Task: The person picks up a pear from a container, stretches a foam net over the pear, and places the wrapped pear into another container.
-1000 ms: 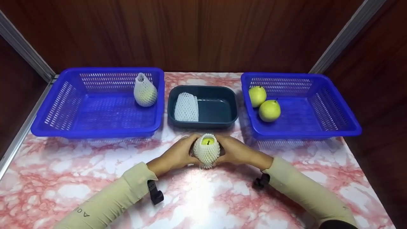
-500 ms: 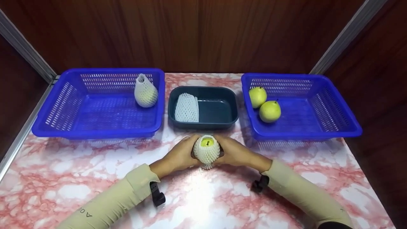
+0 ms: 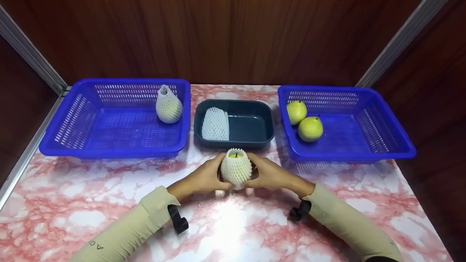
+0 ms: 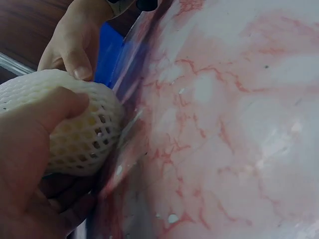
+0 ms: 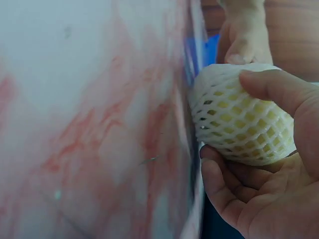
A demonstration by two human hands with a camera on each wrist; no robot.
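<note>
A yellow-green pear in a white foam net sleeve (image 3: 236, 170) stands between both hands, in front of the dark tray. The net covers its sides, and the stem shows through the open top in the head view. My left hand (image 3: 208, 175) grips it from the left, its thumb lying across the net (image 4: 84, 132) in the left wrist view. From the right, my right hand (image 3: 268, 174) holds it too. In the right wrist view its thumb presses the netting (image 5: 244, 117) while the other fingers curl underneath.
A blue basket (image 3: 113, 152) at the left holds one netted pear (image 3: 169, 108). The dark tray (image 3: 251, 143) in the middle contains flat white foam nets (image 3: 215, 125). Another blue basket (image 3: 349, 155) at the right has two bare pears (image 3: 310, 129).
The netted pear has tilted more upright, and the net's top edge now stands higher around the stem, hiding more of the fruit. Both hands stay around it.
</note>
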